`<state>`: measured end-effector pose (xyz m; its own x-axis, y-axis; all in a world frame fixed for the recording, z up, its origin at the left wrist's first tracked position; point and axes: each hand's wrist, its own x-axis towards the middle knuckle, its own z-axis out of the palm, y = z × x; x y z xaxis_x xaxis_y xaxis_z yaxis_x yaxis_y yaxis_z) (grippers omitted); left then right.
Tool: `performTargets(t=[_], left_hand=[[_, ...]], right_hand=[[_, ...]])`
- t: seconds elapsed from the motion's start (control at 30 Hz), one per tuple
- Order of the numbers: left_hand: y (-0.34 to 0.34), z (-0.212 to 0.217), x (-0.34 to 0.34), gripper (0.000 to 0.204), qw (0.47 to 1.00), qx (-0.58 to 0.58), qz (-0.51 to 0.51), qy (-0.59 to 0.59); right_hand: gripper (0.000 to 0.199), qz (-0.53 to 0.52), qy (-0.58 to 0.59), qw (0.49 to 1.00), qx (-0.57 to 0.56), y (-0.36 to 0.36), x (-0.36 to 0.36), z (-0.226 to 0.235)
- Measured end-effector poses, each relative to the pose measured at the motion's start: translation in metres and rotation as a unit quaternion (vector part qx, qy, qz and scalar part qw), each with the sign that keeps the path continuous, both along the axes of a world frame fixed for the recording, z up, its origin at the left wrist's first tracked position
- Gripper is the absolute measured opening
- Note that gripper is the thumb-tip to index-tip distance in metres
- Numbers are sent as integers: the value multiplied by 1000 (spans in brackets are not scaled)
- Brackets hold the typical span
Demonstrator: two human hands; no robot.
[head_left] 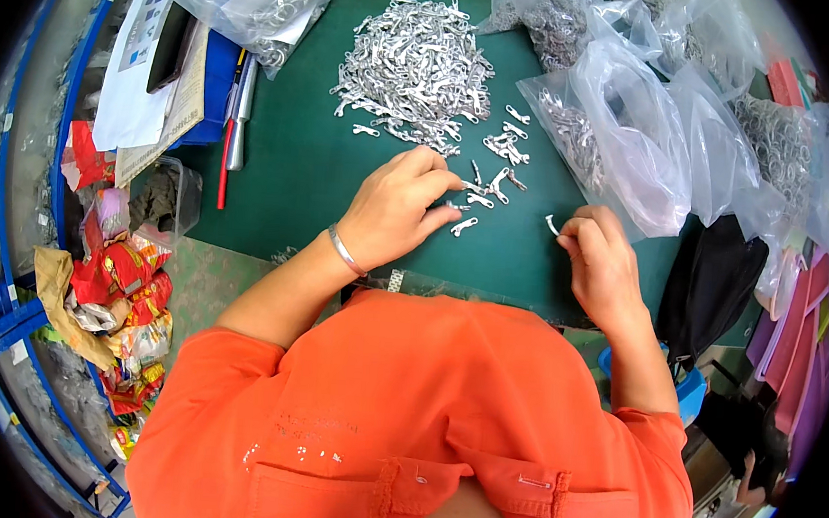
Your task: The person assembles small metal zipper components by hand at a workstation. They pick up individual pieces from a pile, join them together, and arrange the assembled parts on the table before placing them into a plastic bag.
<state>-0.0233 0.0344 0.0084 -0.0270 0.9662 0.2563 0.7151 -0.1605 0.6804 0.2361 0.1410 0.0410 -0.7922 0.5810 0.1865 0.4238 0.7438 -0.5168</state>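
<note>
A large heap of small silver metal clasp pieces (415,69) lies on the green tabletop (288,156) in front of me. Nearer to me, several loose clasp pieces (498,185) are scattered to the right of my left hand (401,206). That hand rests at the near side of the heap with thumb and forefinger apart, their tips touching loose pieces. To the right, my right hand (601,261) pinches one slim metal clasp piece (551,226) between thumb and forefinger, a little above the table. Its other fingers are curled in.
Clear plastic bags (622,129) of metal parts and rings crowd the right and far edges. At left are a blue tray (218,90), pens (226,153), papers (134,61) and a dark phone (169,46). A black pouch (712,287) hangs at the right edge.
</note>
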Motion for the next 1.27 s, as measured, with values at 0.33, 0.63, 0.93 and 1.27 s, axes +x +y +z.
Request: performTargets(t=[0.33, 0.63, 0.93, 1.27], left_hand=[[0, -1, 8, 11, 998, 20, 52, -17], [-13, 0, 3, 11, 995, -35, 74, -65], [-12, 0, 0, 8, 993, -7, 91, -72], [-18, 2, 15, 23, 998, -46, -21, -40]], right_hand=[[12, -38, 65, 996, 57, -2, -44, -16], [11, -43, 33, 999, 2, -3, -42, -14], [8, -111, 74, 983, -126, 12, -30, -9], [15, 13, 17, 995, -95, -6, -33, -29]])
